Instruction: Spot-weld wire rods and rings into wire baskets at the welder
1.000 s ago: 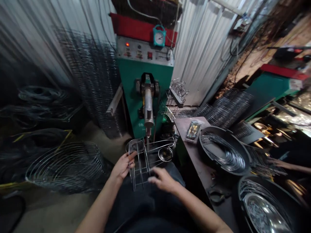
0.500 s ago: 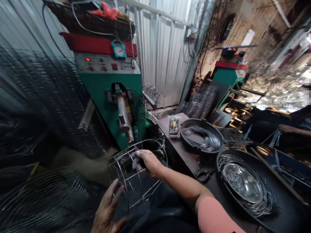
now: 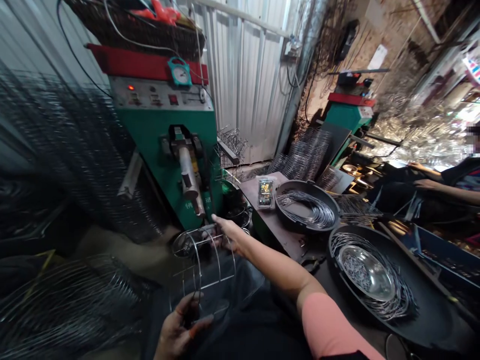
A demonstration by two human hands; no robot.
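A cage-like wire frame (image 3: 218, 255) of curved hoops joined by straight rods lies in front of me, below the machine's arm. My right hand (image 3: 227, 236) is closed around its upper far side, just under the tip of the electrode arm (image 3: 191, 182). My left hand (image 3: 182, 325) is at the near left end of the frame, fingers curled at the lower hoop and thumb apart from them. The thin wires there are blurred. Behind the frame stands a green welding machine (image 3: 150, 130) with a red top and a lit red lamp.
On the bench (image 3: 255, 192) to the right are a phone (image 3: 265, 192), a black pan (image 3: 279, 212) of wire rings, and a larger black tray (image 3: 431, 320) holding wire pieces and a metal bowl (image 3: 386, 285). Stacked wire grids (image 3: 75, 135) stand left. A co-worker's hand (image 3: 427, 185) shows at far right.
The wire frame has been turned and shifted under the electrode arm, with my right hand still on it. My left hand has moved right, its fingers curling in at the frame's near end.
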